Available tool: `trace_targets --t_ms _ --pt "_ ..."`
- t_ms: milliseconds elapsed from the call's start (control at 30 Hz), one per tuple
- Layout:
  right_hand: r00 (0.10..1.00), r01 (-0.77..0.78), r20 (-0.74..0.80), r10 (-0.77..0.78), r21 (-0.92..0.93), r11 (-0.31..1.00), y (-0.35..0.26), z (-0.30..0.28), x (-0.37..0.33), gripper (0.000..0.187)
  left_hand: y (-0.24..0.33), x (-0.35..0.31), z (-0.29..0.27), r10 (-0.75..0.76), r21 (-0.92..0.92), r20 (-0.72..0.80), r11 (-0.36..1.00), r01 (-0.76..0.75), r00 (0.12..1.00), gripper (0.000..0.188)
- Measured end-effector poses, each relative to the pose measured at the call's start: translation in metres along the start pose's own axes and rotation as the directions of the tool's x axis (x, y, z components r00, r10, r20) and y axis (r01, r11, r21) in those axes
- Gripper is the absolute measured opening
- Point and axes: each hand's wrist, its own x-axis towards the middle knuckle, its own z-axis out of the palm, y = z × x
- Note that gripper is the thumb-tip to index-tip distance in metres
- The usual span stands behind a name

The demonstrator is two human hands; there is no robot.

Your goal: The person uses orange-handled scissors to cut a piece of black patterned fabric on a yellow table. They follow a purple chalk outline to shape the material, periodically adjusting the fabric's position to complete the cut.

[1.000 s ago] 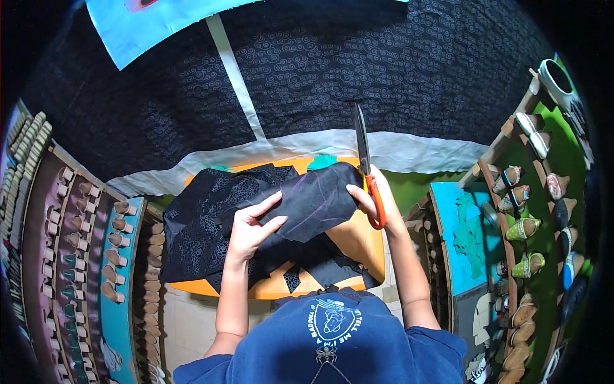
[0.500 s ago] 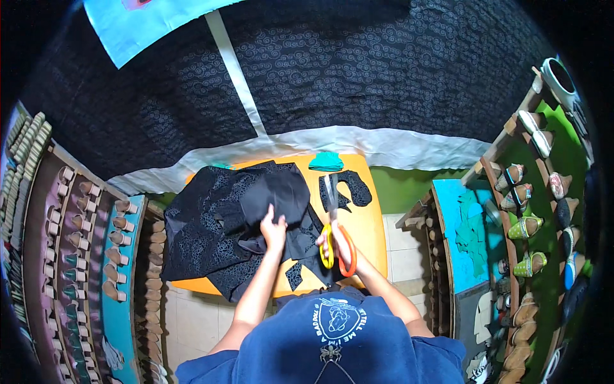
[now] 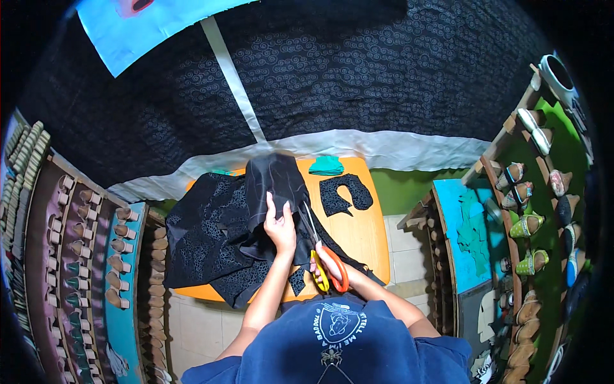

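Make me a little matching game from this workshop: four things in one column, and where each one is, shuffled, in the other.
Things:
1. Scissors
2. Plain black cloth
3. Folded green material
4. White shoes

Places:
A. On the rack at the right side of the picture
B. At the far edge of the orange table
C. In the right hand
D. At the fingers of the left hand

Right pairs: 1-C, 2-D, 3-B, 4-A
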Motion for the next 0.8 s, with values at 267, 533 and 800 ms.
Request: trace_targets --t_ms 267,533,800 --pt "0.996 -0.092 -0.01 0.091 -0.112 0.99 0.009 -0.007 0.003 0.067 -0.066 -0.038 -0.031 -0.16 0.067 -0.122 0.983 0.168 0.98 0.049" --pt "0.988 -0.148 0.031 0.154 -0.145 0.978 0.026 -0.008 0.025 0.074 -0.046 -0.01 -0.012 0.052 0.162 -0.108 0.986 -0.034 0.993 0.047" --pt "0.993 0.106 0.059 -0.1 -0.102 0.989 -0.008 0.018 0.003 0.059 0.039 -0.01 -0.002 0.012 -0.058 -0.059 0.998 -0.015 0.998 0.046"
